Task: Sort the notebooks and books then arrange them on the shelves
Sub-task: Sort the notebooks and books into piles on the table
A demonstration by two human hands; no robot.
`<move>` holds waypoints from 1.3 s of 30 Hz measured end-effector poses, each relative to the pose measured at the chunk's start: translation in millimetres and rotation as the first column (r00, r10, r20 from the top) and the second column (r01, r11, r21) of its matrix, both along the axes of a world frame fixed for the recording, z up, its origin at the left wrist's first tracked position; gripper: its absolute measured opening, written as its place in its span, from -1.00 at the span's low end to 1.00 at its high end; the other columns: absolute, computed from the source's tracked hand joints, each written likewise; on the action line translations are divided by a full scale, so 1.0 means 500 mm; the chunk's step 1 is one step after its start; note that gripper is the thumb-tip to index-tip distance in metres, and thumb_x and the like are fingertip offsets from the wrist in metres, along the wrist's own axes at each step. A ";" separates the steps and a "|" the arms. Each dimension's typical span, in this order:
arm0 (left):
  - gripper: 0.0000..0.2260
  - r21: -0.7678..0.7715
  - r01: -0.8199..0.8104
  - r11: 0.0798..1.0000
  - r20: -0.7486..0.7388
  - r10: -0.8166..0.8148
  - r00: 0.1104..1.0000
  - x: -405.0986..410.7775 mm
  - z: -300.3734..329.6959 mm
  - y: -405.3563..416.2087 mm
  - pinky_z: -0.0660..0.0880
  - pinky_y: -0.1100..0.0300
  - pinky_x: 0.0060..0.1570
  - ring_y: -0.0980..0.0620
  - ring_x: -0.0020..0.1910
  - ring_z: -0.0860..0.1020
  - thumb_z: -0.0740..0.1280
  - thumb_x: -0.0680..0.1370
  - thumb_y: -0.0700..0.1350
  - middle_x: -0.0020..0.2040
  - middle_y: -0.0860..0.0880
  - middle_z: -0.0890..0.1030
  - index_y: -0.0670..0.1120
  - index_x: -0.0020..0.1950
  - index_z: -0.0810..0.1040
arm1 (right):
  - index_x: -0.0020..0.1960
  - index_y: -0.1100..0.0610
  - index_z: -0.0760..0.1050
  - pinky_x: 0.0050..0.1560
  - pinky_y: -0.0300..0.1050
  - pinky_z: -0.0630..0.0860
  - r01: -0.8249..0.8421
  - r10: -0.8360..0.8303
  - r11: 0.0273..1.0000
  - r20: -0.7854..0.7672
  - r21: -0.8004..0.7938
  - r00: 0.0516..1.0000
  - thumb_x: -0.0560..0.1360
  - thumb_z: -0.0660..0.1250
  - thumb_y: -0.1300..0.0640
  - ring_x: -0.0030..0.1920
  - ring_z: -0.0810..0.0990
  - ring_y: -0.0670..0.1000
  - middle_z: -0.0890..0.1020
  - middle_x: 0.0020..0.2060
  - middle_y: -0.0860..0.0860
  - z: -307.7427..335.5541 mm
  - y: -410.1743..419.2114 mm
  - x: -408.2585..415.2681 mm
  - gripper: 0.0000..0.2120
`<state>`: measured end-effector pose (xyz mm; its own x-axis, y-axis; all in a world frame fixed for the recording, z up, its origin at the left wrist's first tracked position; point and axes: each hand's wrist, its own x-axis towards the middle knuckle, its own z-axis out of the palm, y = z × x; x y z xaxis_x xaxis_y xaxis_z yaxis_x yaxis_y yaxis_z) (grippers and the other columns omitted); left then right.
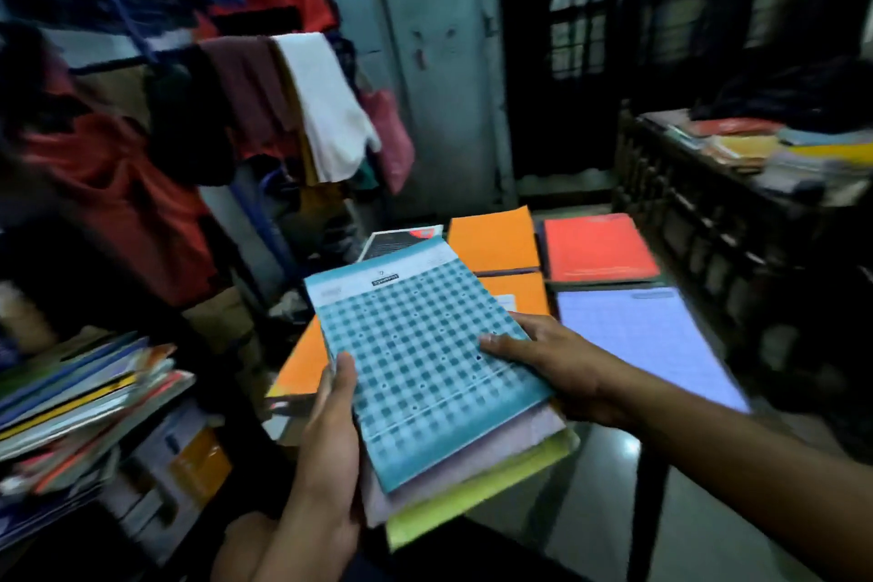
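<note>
A small stack topped by a teal checked notebook [425, 364] is held above the table [609, 454], left hand [326, 444] gripping its near-left edge, right hand [557, 364] pinching its right edge, thumb on the cover. Sorting seems underway: beyond the fingers lie orange [491, 239], red [597, 248] and lilac [647, 336] notebooks. Next, the stack likely needs a matching pile.

Teal checked notebook [425, 364] atop held stack; orange, red, lilac notebooks beyond.

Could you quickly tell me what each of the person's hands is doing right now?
Left hand: grips the left edge of the small stack topped by a teal checked notebook.
Right hand: grips the same stack's right edge, thumb on the cover.
</note>
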<state>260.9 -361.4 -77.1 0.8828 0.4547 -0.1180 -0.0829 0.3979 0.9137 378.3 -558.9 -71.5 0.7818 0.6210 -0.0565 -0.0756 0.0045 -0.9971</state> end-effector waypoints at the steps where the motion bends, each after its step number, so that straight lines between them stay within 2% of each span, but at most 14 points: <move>1: -0.53 0.015 0.049 0.999 -0.010 -0.048 0.999 0.018 -0.002 -0.019 0.56 -0.23 0.12 -0.19 0.11 0.68 0.30 0.49 0.20 0.18 -0.07 0.69 0.09 0.37 0.52 | 0.27 0.14 0.57 0.17 0.00 0.60 0.040 -0.040 0.999 0.001 0.009 0.999 0.60 0.35 0.12 0.13 0.68 0.10 0.71 0.12 0.06 -0.008 -0.031 0.005 -0.74; 4: -0.54 0.010 0.149 0.989 -0.050 -0.148 0.988 0.058 -0.006 -0.061 0.55 -0.25 0.15 -0.21 0.14 0.66 0.30 0.51 0.24 0.22 -0.05 0.67 0.15 0.38 0.51 | 0.29 0.14 0.55 0.23 0.04 0.59 0.102 -0.102 0.994 -0.004 0.027 0.995 0.60 0.35 0.07 0.15 0.68 0.11 0.70 0.15 0.05 -0.028 -0.103 0.019 -0.70; 6: -0.55 0.027 0.204 0.979 -0.036 -0.203 0.979 0.071 -0.001 -0.079 0.54 -0.25 0.16 -0.21 0.15 0.66 0.29 0.52 0.24 0.23 -0.05 0.66 0.15 0.38 0.51 | 0.32 0.14 0.52 0.15 0.01 0.61 0.101 -0.100 0.993 -0.031 0.055 0.995 0.60 0.34 0.07 0.16 0.68 0.11 0.69 0.17 0.05 -0.042 -0.126 0.027 -0.68; 9: -0.64 0.235 0.192 0.953 -0.015 -0.194 0.981 0.098 0.016 -0.102 0.58 -0.18 0.10 -0.06 0.13 0.67 0.32 0.54 0.16 0.21 0.09 0.66 0.28 0.35 0.48 | 0.37 0.08 0.46 0.07 -0.06 0.62 0.119 -0.117 0.984 -0.024 0.131 0.993 0.61 0.33 0.12 0.18 0.67 0.10 0.67 0.21 0.05 -0.055 -0.141 0.047 -0.66; 11: -0.62 0.375 0.166 0.912 0.020 -0.187 0.982 0.123 0.047 -0.100 0.59 -0.07 0.10 0.06 0.16 0.65 0.32 0.53 0.15 0.24 0.19 0.62 0.36 0.35 0.42 | 0.39 0.06 0.42 0.16 -0.05 0.60 0.176 -0.191 0.966 0.065 0.190 0.979 0.60 0.32 0.17 0.22 0.65 0.07 0.65 0.24 0.03 -0.042 -0.137 0.066 -0.64; 14: -0.43 0.472 0.182 0.863 0.091 -0.253 0.963 0.187 0.097 -0.078 0.43 -0.03 0.37 0.20 0.35 0.49 0.36 0.51 0.14 0.41 0.28 0.45 0.36 0.49 0.27 | 0.38 -0.06 0.40 0.18 -0.19 0.57 0.265 -0.331 0.929 0.257 0.260 0.908 0.57 0.35 0.15 0.24 0.62 -0.09 0.64 0.23 -0.15 0.005 -0.124 0.106 -0.59; 17: -0.32 0.536 0.232 0.812 0.066 -0.314 0.947 0.248 0.114 -0.058 0.40 0.22 0.29 0.43 0.20 0.47 0.39 0.56 0.00 0.42 0.34 0.37 0.32 0.57 0.12 | 0.38 -0.14 0.34 0.26 -0.15 0.54 0.310 -0.389 0.914 0.352 0.261 0.851 0.55 0.37 0.08 0.28 0.57 -0.14 0.60 0.23 -0.23 0.017 -0.112 0.142 -0.55; 20: -0.25 0.588 0.301 0.751 -0.054 -0.335 0.941 0.273 0.069 -0.046 0.42 -0.05 0.40 0.05 0.40 0.46 0.47 0.47 0.03 0.46 0.15 0.44 0.26 0.57 0.16 | 0.47 -0.05 0.28 0.29 -0.03 0.53 0.301 -0.352 0.934 0.367 0.191 0.861 0.52 0.44 -0.04 0.33 0.53 -0.08 0.59 0.29 -0.18 -0.025 -0.110 0.164 -0.41; 23: -0.22 0.584 0.356 0.730 -0.177 -0.313 0.933 0.267 0.010 -0.050 0.28 -0.03 0.50 0.13 0.48 0.32 0.43 0.46 0.18 0.51 0.26 0.33 0.35 0.56 0.04 | 0.42 -0.04 0.29 0.16 -0.20 0.56 0.258 -0.286 0.958 0.359 0.125 0.889 0.53 0.39 0.09 0.26 0.59 -0.11 0.63 0.20 -0.24 -0.055 -0.110 0.163 -0.48; 27: -0.06 0.624 0.325 0.711 -0.203 -0.254 0.946 0.271 0.009 -0.065 0.22 -0.05 0.54 0.12 0.58 0.15 0.36 0.43 0.34 0.61 0.26 0.05 0.31 0.60 -0.20 | 0.38 -0.04 0.30 0.19 -0.17 0.56 0.293 -0.303 0.952 0.416 0.090 0.857 0.55 0.38 0.15 0.22 0.60 -0.15 0.63 0.18 -0.12 -0.031 -0.119 0.154 -0.54; 30: -0.38 0.648 0.296 0.702 -0.111 -0.298 0.948 0.282 0.045 -0.108 0.52 0.09 0.29 0.32 0.30 0.47 0.37 0.54 0.18 0.43 0.36 0.37 0.38 0.49 0.10 | 0.33 -0.13 0.32 0.06 -0.19 0.61 0.364 -0.384 0.923 0.322 0.122 0.865 0.53 0.46 0.17 0.10 0.65 -0.19 0.63 0.13 -0.17 0.002 -0.157 0.155 -0.51; 32: -0.55 0.640 0.303 0.706 -0.095 -0.318 0.943 0.302 0.054 -0.143 0.61 -0.02 0.15 0.19 0.14 0.63 0.42 0.55 0.14 0.26 0.22 0.60 0.29 0.39 0.35 | 0.32 -0.06 0.41 -0.02 -0.05 0.65 0.416 -0.442 0.896 0.222 0.153 0.869 0.46 0.52 0.14 0.06 0.70 -0.01 0.69 0.11 -0.06 0.011 -0.201 0.162 -0.49; 35: -0.60 0.586 0.452 0.673 -0.201 -0.420 0.885 0.327 0.043 -0.213 0.62 -0.04 0.13 0.12 0.11 0.66 0.45 0.56 0.05 0.19 0.18 0.65 0.21 0.34 0.41 | 0.29 0.16 0.49 -0.19 0.00 0.67 0.520 -0.523 0.850 0.017 0.082 0.852 0.50 0.43 0.30 -0.08 0.72 0.17 0.72 0.03 0.14 -0.017 -0.276 0.190 -0.62; 39: -0.70 0.529 0.551 0.645 -0.287 -0.476 0.832 0.335 -0.024 -0.314 0.55 0.01 0.25 0.13 0.13 0.64 0.38 0.62 -0.16 0.18 0.13 0.66 0.09 0.31 0.48 | 0.22 0.24 0.54 -0.17 0.00 0.66 0.550 -0.561 0.825 -0.074 -0.131 0.824 0.54 0.35 0.34 -0.17 0.71 0.14 0.73 -0.08 0.17 -0.071 -0.369 0.210 -0.74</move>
